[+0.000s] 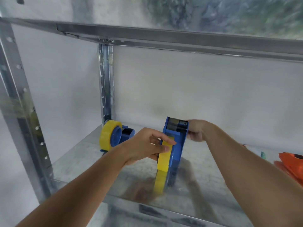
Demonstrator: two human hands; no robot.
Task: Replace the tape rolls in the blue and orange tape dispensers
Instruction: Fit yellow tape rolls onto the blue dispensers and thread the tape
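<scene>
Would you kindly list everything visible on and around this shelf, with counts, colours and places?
Blue tape dispenser: one, blue, mid-shelf, held by both hands.
Yellow tape roll: one, yellow, on the near left side of that dispenser, under the left fingers.
Second blue dispenser: one, blue, back left of the shelf by the upright, carrying its own yellow roll.
Orange dispenser: one, orange, right edge of the shelf, partly cut off by the frame.
Metal shelf: one, silvery, with slotted uprights and a beam overhead.
Left hand: gripping the yellow tape roll.
Right hand: holding the cutter end of the blue tape dispenser.
</scene>
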